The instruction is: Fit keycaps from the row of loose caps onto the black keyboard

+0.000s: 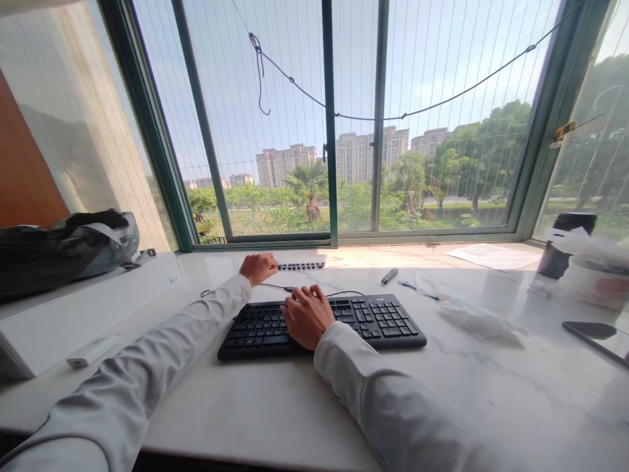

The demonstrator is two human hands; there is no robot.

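A black keyboard (388, 321) lies on the pale marbled counter, with its number pad to the right. Over its middle keys rests my right hand (308, 318), fingers bent and a little apart, with nothing visible in them. Beyond the keyboard's back edge, my left hand (259, 269) is closed at the left end of a row of small black pieces (302, 266). Its fingertips are hidden, so what they pinch cannot be made out. A thin black cable (275, 286) runs behind the keyboard.
To the left, a black bag (69, 252) sits on a long white box (93, 301). On the right are a small grey stick-like object (390, 276), a blue thin tool (417, 290), a clear plastic bag (479, 319), paper (494, 255) and a phone-like dark slab (597, 331). Windows stand behind.
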